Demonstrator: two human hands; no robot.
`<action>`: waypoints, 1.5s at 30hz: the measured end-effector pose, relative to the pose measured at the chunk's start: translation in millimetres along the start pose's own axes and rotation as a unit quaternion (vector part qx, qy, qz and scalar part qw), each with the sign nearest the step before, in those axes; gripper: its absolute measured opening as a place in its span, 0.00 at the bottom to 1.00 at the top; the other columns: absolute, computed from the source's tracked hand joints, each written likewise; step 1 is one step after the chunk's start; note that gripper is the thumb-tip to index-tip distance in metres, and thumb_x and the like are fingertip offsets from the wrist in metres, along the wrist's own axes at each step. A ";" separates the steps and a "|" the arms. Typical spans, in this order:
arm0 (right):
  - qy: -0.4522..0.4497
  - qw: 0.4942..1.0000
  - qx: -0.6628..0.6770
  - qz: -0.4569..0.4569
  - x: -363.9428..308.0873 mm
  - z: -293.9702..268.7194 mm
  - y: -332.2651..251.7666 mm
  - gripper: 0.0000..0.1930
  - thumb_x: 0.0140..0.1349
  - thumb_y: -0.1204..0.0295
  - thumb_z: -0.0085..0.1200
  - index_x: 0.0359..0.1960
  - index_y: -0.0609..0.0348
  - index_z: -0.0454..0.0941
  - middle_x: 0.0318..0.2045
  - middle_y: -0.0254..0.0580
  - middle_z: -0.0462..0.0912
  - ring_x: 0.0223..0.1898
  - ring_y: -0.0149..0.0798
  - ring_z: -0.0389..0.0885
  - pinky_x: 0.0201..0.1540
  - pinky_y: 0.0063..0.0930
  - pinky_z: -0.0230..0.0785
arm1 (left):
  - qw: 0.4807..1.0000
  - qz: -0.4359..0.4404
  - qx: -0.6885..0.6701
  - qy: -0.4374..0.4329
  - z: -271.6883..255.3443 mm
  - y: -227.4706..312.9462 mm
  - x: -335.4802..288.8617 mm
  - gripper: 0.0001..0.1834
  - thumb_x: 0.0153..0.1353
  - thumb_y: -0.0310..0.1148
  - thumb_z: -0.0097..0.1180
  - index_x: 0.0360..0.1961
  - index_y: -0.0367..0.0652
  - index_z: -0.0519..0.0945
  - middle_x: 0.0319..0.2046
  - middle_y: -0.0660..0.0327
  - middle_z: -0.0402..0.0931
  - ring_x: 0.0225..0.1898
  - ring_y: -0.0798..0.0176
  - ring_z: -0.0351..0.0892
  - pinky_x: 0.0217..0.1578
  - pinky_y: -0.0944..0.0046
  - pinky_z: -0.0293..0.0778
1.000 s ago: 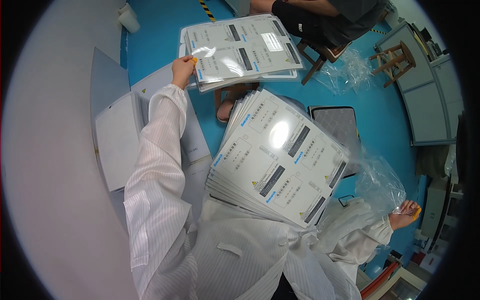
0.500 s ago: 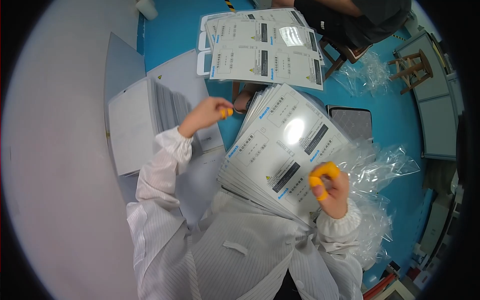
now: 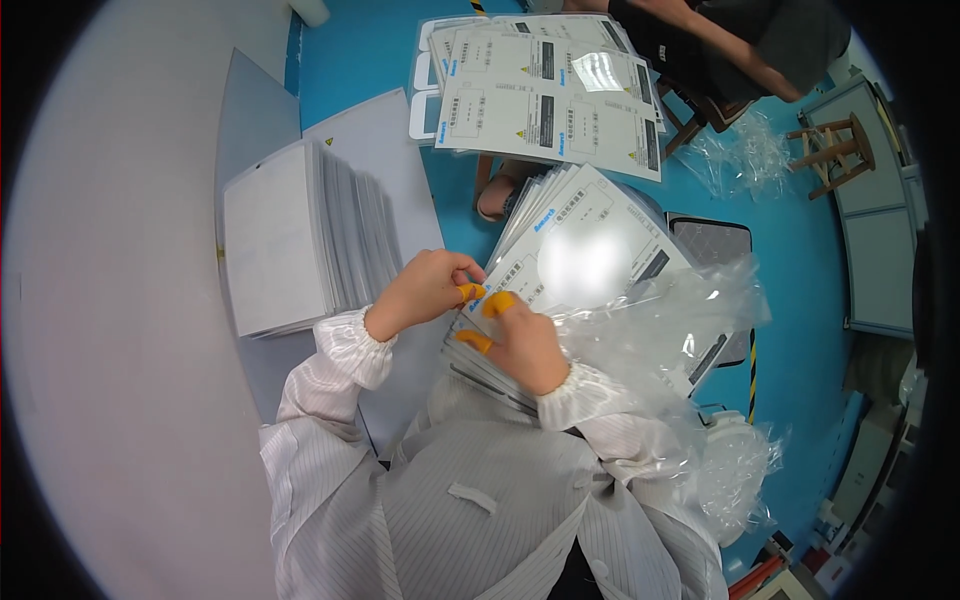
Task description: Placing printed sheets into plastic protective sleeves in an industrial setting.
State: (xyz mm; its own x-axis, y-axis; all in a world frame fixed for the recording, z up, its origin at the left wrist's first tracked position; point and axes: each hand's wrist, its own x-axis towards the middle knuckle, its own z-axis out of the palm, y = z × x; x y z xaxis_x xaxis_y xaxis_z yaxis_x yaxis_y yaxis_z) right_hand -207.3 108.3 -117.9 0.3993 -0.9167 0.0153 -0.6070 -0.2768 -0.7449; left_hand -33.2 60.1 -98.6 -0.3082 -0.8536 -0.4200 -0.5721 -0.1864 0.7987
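A fanned stack of white printed panels [image 3: 650, 225] with blue, black and yellow markings lies in front of me, over my lap. My left hand [image 3: 420, 290] is at the left corner of the top panel, thumb and forefinger pinched together; what lies between them is too small to tell. Just right of it is my right hand [image 3: 530, 345], over the same corner, its thumb and forefinger apart. Both hands wear orange finger cots. A loose sheet of clear plastic film [image 3: 640, 325] stretches across the stack's right part, beside my right wrist.
A thick stack of pale sheets [image 3: 275, 240] stands on the grey surface [image 3: 400, 130] at left. Ahead, more printed panels [image 3: 600, 135] lie near a seated person [image 3: 700, 40]. Crumpled film [image 3: 740, 470] hangs at my right; a wooden stool [image 3: 835, 150] stands farther off.
My right hand has swung left across the stack to the top panel's left corner. My left hand has come down to the same corner. Clear film now covers more of the stack.
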 end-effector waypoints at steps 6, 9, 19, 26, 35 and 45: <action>0.057 0.998 0.005 0.027 10.7 13.6 15.4 0.18 0.42 0.68 0.67 0.29 0.64 0.71 0.25 0.47 0.75 0.24 0.51 0.76 0.27 0.35 0.70 | 1.000 0.019 -0.001 -0.001 -1.8 2.1 -6.0 0.10 0.47 0.18 0.53 0.33 0.34 0.79 0.19 0.56 0.78 0.20 0.65 0.78 0.23 0.69 0.72; 0.131 0.989 0.042 0.051 16.1 1.9 30.1 0.17 0.40 0.71 0.68 0.28 0.64 0.71 0.23 0.47 0.75 0.24 0.50 0.76 0.26 0.35 0.69 | 0.999 0.006 -0.051 -0.012 0.8 -5.1 -3.6 0.09 0.48 0.19 0.54 0.32 0.34 0.79 0.19 0.56 0.78 0.19 0.66 0.77 0.23 0.69 0.71; 0.028 0.999 0.039 0.019 10.9 19.1 19.9 0.20 0.40 0.65 0.68 0.30 0.60 0.71 0.30 0.46 0.74 0.29 0.50 0.76 0.31 0.35 0.69 | 1.000 0.007 -0.011 -0.022 -5.7 -7.2 -9.0 0.08 0.48 0.19 0.53 0.33 0.34 0.79 0.18 0.57 0.77 0.18 0.67 0.76 0.21 0.70 0.70; 0.010 0.999 0.043 0.017 9.5 11.1 2.0 0.18 0.41 0.68 0.67 0.29 0.62 0.72 0.29 0.46 0.73 0.29 0.51 0.75 0.32 0.35 0.69 | 0.999 -0.003 -0.035 -0.020 -6.1 -10.8 -6.0 0.08 0.49 0.19 0.53 0.33 0.35 0.79 0.17 0.58 0.76 0.18 0.68 0.75 0.21 0.70 0.70; 0.091 0.990 0.080 0.072 18.8 1.2 30.8 0.15 0.41 0.73 0.66 0.28 0.63 0.72 0.29 0.45 0.74 0.28 0.50 0.75 0.30 0.33 0.69 | 0.998 -0.017 -0.041 -0.038 -5.9 -5.7 -7.1 0.08 0.50 0.20 0.53 0.33 0.35 0.78 0.17 0.58 0.76 0.18 0.68 0.75 0.21 0.70 0.70; 0.051 0.996 0.055 0.055 11.8 11.2 28.4 0.16 0.42 0.70 0.65 0.31 0.63 0.74 0.31 0.45 0.73 0.31 0.50 0.76 0.33 0.35 0.69 | 0.996 -0.026 -0.073 -0.042 -3.1 -6.3 -6.0 0.09 0.51 0.19 0.52 0.34 0.36 0.79 0.18 0.62 0.76 0.18 0.73 0.73 0.21 0.74 0.70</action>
State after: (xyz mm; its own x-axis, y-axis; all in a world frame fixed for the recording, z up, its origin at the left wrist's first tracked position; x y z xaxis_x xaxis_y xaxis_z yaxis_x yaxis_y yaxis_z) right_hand -212.1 92.8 -146.3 0.2589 -0.9659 -0.0068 -0.5614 -0.1448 -0.8148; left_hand -25.3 64.8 -99.7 -0.3474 -0.7978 -0.4928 -0.4745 -0.3037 0.8262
